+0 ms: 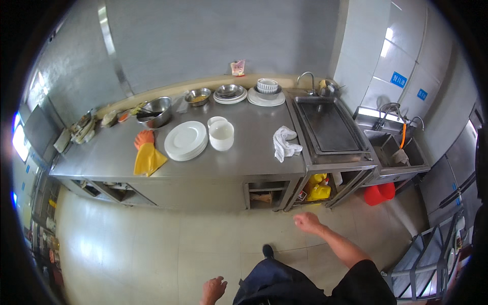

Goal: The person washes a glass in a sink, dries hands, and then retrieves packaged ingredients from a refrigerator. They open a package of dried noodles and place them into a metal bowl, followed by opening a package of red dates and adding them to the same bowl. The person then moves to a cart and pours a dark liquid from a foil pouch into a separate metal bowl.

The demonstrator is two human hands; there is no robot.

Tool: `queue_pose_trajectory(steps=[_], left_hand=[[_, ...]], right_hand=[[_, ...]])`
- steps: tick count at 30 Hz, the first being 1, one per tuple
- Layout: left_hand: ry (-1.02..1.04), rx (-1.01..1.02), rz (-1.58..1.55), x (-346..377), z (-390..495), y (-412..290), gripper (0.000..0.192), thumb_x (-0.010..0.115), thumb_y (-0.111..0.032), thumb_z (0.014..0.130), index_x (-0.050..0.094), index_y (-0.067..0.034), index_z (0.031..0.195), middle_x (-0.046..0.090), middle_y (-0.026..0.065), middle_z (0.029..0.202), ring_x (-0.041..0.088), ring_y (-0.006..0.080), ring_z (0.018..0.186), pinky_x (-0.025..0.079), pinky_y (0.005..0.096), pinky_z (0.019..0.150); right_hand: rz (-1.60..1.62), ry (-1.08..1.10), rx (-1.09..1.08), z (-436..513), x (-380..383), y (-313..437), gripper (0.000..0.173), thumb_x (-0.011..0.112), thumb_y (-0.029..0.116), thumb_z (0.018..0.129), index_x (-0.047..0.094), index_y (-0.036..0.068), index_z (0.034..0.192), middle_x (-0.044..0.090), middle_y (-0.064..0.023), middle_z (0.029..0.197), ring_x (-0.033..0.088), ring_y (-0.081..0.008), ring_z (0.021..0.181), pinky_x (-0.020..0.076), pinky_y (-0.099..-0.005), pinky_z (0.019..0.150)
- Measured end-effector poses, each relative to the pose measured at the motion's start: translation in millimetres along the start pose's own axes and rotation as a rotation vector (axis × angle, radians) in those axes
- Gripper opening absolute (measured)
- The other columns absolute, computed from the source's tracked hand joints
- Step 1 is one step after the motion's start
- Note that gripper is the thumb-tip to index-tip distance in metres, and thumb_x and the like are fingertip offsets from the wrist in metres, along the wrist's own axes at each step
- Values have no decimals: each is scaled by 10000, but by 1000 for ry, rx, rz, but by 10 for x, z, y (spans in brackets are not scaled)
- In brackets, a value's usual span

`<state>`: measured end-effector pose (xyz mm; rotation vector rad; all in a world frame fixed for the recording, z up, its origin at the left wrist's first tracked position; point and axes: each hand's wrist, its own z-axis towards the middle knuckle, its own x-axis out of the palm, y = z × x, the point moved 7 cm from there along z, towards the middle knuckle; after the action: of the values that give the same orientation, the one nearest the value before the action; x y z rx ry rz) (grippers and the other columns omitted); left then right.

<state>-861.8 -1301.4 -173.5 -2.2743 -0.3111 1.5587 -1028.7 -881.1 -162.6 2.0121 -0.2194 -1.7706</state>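
My right hand (307, 222) hangs over the floor in front of the counter, fingers curled, with nothing seen in it. Low in the view, my left hand (214, 289) is also away from the counter; its fingers are partly hidden. Both hands are apart from every object. On the steel counter (244, 152) before me stand a stack of white plates (186, 140) and stacked white bowls (221, 135). An orange-and-yellow rubber glove (148, 154) lies left of the plates. A crumpled white cloth (285, 144) rests near the counter's right end.
Steel bowls (155, 111) and more plates (265, 97) line the back. A large dark tray (329, 124) lies by a faucet (310, 82). Farther right is a sink (396, 148), with a red bucket (380, 193) below. A metal rack (419, 263) stands at lower right.
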Motion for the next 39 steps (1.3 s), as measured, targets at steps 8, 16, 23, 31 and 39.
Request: queue_pose_trajectory(steps=[8, 16, 23, 31, 39], left_hand=[[93, -74, -55, -452, 1344, -347, 272, 579, -325, 796, 616, -103, 948, 655, 126, 787, 626, 317, 761, 499, 419, 672], [45, -44, -44, -1180, 2341, -450, 241, 584, -271, 800, 631, -89, 950, 654, 112, 765, 624, 318, 733, 499, 406, 653], [-53, 283, -80, -1719, 3430, -687, 180, 573, -217, 815, 624, -83, 924, 647, 125, 844, 616, 302, 784, 494, 396, 649], [75, 576, -58, -2124, 4201, -1103, 157, 624, -188, 794, 646, -89, 913, 654, 124, 866, 627, 291, 788, 504, 369, 676], [21, 427, -313, -2491, 4526, -468, 88, 629, -131, 777, 652, -82, 846, 650, 130, 809, 619, 317, 733, 497, 366, 623]], right_hand=[[167, -463, 168, 2192, -768, -469, 215, 621, 176, 743, 591, 86, 936, 598, -109, 917, 584, -308, 851, 470, -413, 729], [-30, -515, 243, 3057, -689, -1000, 162, 610, 157, 752, 558, 86, 888, 593, -114, 839, 592, -307, 779, 477, -420, 653], [404, -586, 285, 3110, -1370, -1264, 89, 595, 140, 770, 590, 68, 822, 627, -93, 722, 609, -274, 669, 478, -368, 601], [-84, -564, 537, 3147, -636, -962, 100, 594, 193, 732, 563, 116, 788, 597, -76, 769, 589, -292, 731, 460, -401, 620], [51, -775, 505, 3114, -1303, -955, 50, 542, 53, 778, 526, 83, 815, 577, -106, 750, 577, -295, 709, 443, -383, 608]])
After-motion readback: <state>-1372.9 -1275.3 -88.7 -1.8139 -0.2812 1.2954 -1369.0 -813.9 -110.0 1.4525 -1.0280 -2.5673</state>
